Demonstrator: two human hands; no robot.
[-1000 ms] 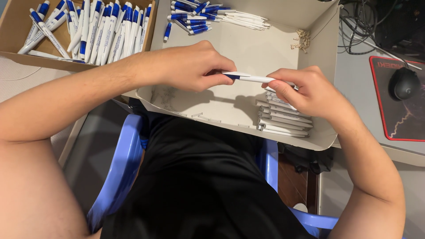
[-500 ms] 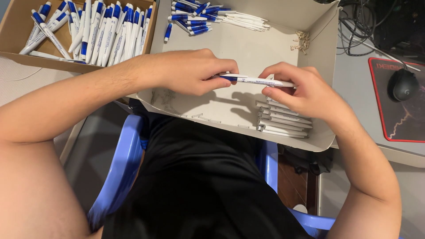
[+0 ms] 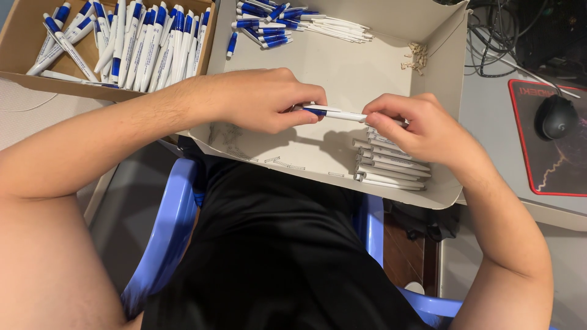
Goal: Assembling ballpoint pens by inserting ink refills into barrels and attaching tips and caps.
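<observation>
Assembling pens over the grey tray [image 3: 342, 67] that sits across the lap and against the bench [image 3: 489, 116]. Ordering big to small:

- Brown box [image 3: 18, 36], upper left: full of finished blue-and-white pens [image 3: 134, 43], lying roughly parallel. Looks like the done pile, and it is well stocked.
- Grey tray: far end holds a loose heap of blue-tipped parts [image 3: 263, 18] with white barrels [image 3: 339, 27] fanned beside them; near right corner holds a neat stack of white barrels [image 3: 391, 165]. Judging by those two supplies, plenty of units are left.
- Small pale bits [image 3: 417, 56] near the tray's right wall, likely springs or clips; too small to tell.
- Mouse [image 3: 555, 117] on a red-edged mat [image 3: 559, 153], far right, not involved.

Current unit: pen [image 3: 333, 113] held level above mid-tray, between both hands. Left hand [image 3: 263, 101] has fingers closed around the blue end; right hand [image 3: 422, 125] pinches the white barrel end with its fingers closed on it. Blue section and barrel appear joined or nearly so; I can't tell if it is fully seated. My read: this pen is at the mating step, not yet in the brown box.
</observation>
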